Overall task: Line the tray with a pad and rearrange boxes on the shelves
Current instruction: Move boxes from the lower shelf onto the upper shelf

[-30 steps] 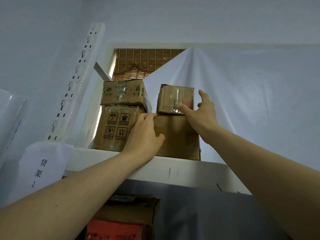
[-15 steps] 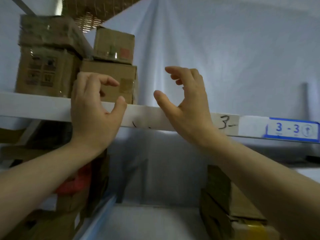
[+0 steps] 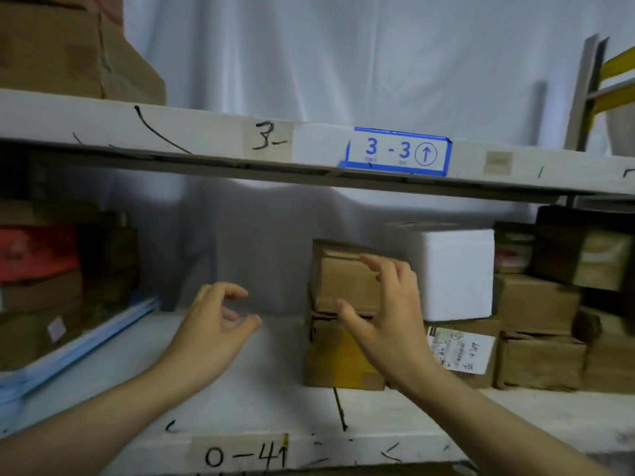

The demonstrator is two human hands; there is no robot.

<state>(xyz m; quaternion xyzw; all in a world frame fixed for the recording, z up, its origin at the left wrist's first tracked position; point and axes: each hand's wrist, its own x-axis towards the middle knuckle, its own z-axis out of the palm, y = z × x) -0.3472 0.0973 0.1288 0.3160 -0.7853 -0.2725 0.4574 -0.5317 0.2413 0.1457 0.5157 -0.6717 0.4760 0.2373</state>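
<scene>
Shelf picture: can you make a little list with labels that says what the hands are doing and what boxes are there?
left hand: fingers loosely curled, holding nothing, over a bare part of the lower shelf
right hand: reaching at the small brown box; a real grip cannot be told
small brown box: on top of a box with yellow tape
white foam box: to the right, on a box with a paper label
upper shelf sign: 3 - 3 with an up arrow
lower shelf writing: 0-41

Brown cardboard boxes (image 3: pixel 347 280), one white foam box (image 3: pixel 457 273), red packet (image 3: pixel 37 252) at left. White shelf edge (image 3: pixel 171 132) with blue-bordered label (image 3: pixel 398 151), black scribbles.
</scene>
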